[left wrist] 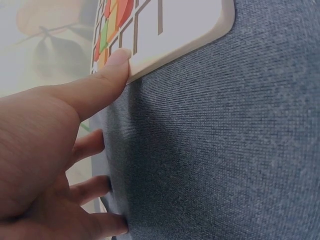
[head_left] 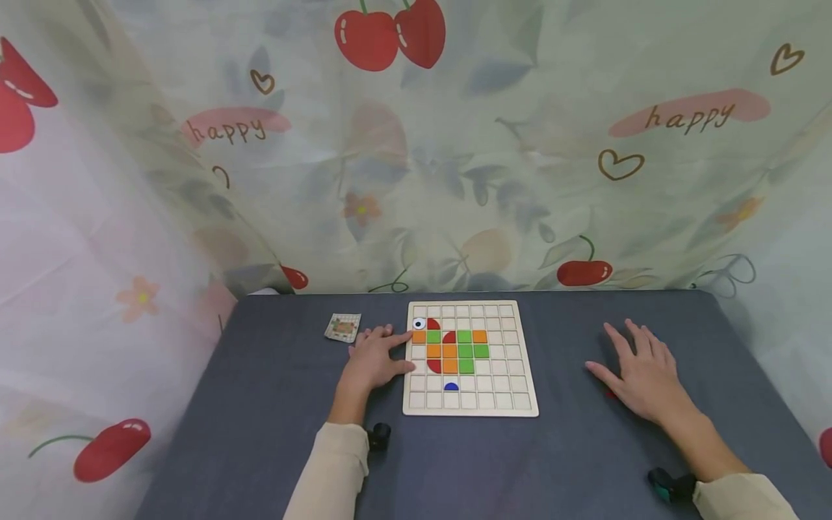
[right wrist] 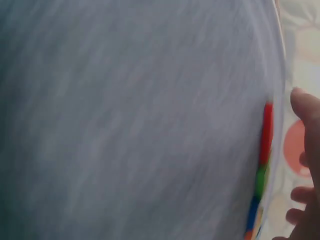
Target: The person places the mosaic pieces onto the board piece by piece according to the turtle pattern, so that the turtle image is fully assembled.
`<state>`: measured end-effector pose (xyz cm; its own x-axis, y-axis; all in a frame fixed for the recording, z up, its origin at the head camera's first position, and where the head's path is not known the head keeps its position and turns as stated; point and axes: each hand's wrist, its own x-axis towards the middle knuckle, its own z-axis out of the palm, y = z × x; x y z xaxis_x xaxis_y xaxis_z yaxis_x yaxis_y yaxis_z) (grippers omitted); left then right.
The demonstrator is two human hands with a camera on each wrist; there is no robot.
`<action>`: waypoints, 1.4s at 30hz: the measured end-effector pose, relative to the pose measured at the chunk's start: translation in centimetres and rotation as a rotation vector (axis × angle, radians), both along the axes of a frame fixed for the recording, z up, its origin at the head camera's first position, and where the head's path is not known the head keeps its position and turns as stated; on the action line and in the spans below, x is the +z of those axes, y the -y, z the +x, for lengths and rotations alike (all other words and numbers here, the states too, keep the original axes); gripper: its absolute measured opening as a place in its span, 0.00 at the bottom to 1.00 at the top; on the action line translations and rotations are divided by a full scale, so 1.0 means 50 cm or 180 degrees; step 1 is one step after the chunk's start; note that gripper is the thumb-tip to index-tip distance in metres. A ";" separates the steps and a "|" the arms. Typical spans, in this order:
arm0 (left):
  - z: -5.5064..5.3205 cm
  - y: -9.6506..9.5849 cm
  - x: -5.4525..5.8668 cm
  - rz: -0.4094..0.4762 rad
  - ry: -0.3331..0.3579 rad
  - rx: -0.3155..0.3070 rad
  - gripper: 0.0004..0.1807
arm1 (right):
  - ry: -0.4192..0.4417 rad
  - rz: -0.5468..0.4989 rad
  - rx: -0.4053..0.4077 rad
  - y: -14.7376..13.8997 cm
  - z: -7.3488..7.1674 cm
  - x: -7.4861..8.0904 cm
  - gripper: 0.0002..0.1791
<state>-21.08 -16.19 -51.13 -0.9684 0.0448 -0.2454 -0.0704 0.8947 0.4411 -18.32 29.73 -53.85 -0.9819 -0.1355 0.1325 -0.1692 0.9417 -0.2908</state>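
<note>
A pale wooden grid board (head_left: 526,401) lies on the table, bearing orange, green and red pieces, an eye piece (head_left: 419,323) and, lower down, a blue half-round piece (head_left: 451,387). My left hand (head_left: 372,359) is at the board's left edge, its thumb (left wrist: 117,57) touching the rim and the fingers spread. My right hand (head_left: 650,383) hovers with fingers spread on the right side. Beneath it a bit of a red piece (head_left: 611,394) shows; the hand hides the rest. In the right wrist view, red (right wrist: 266,132), green (right wrist: 261,181) and blue pieces (right wrist: 253,212) appear.
A small stack of printed cards (head_left: 342,327) lies just beyond the left fingers. Dark grey cloth (head_left: 286,390) covers the table. A printed curtain (head_left: 442,180) hangs behind its far edge and along both sides.
</note>
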 end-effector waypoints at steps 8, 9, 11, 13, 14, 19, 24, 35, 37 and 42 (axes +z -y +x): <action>0.001 -0.002 0.003 0.0004 -0.0004 -0.0005 0.37 | -0.0280 -0.0032 -0.0277 -0.061 0.010 -0.012 0.34; 0.001 -0.002 0.003 0.0001 -0.0004 -0.0003 0.37 | -0.0352 -0.0049 -0.0288 -0.068 0.011 -0.014 0.32; 0.002 0.000 0.003 0.0008 -0.0006 0.0006 0.37 | -0.0484 -0.0089 -0.0297 -0.081 0.012 -0.018 0.29; 0.002 0.001 0.002 0.0016 -0.0009 0.0013 0.37 | -0.0526 -0.0157 -0.0317 -0.090 0.011 -0.022 0.26; 0.003 0.002 0.002 0.0020 -0.0009 0.0014 0.37 | -0.0510 -0.0193 -0.0332 -0.094 0.011 -0.024 0.25; 0.003 0.003 0.002 0.0014 0.0006 0.0017 0.37 | -0.0247 -0.0353 -0.0401 -0.110 0.004 -0.025 0.24; 0.002 0.000 0.004 -0.0025 0.0036 0.0014 0.38 | -0.0185 -0.0367 -0.0354 -0.117 0.002 -0.019 0.23; -0.001 0.000 0.002 -0.0053 0.0030 -0.0013 0.38 | -0.0301 -0.0624 -0.0269 -0.104 -0.013 0.002 0.11; -0.001 0.000 0.000 -0.0052 0.0029 -0.0005 0.38 | -0.0217 -0.0672 -0.0261 -0.092 -0.014 0.010 0.11; -0.001 0.002 0.001 -0.0043 0.0042 -0.0006 0.38 | 0.0085 -0.0824 -0.0176 -0.049 -0.017 0.029 0.12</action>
